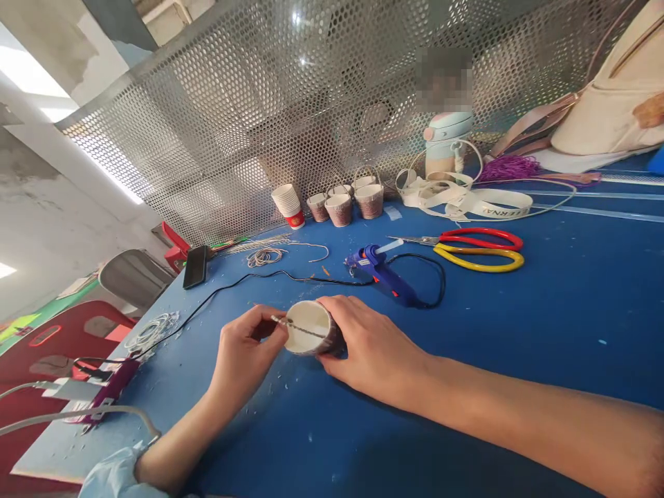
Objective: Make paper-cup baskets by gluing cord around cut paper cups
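Note:
A small paper cup [307, 337] with a brown wrapped outside and a white inside is tilted so that its mouth faces me. My right hand [363, 340] is wrapped round its side. A thin twisted cord [303, 328] runs across the cup's mouth. My left hand [253, 340] pinches this cord near its end, at the left rim. A blue hot glue gun [386, 277] lies beyond the cup, a glue stick poking from its back. Scissors [480, 249] with one red and one yellow handle rest to its right.
Behind stand several wrapped cups with handles [339, 209] and a stack of paper cups [288, 204]. Cord coils [264, 257], a phone [196, 268], white ribbon [487, 203] and a bottle [446, 145] also lie about. The glue gun's black cable [238, 280] crosses to a power strip [111, 387].

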The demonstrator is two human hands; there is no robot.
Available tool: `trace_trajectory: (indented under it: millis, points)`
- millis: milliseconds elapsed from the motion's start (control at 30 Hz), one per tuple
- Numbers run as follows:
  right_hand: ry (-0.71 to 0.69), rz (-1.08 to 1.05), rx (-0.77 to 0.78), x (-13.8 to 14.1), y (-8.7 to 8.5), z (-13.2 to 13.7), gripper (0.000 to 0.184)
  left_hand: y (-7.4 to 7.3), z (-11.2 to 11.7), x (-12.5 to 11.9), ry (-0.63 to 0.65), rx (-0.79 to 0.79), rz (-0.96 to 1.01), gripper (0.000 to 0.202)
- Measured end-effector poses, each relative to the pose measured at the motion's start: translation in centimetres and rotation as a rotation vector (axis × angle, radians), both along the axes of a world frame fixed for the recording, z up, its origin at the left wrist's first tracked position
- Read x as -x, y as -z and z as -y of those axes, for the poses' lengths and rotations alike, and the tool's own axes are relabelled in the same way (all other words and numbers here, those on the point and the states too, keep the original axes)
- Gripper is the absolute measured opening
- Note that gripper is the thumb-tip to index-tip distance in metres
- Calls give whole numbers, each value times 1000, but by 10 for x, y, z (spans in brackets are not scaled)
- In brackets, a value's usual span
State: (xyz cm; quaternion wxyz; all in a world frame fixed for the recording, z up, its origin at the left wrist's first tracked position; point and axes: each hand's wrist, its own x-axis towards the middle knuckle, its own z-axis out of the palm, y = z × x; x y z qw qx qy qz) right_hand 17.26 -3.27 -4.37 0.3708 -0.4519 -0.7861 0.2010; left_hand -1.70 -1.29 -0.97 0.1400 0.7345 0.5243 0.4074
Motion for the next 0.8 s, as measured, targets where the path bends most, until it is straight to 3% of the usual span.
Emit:
trace_trajectory:
  millis: [367,800]
  points:
    - [-6,-7,-24,1,0,4,46,5,6,1,-8,-131,-6,10]
    - [-21,-17,-48,0,4,5,46,3,11,-1,-46,-108,-28,8]
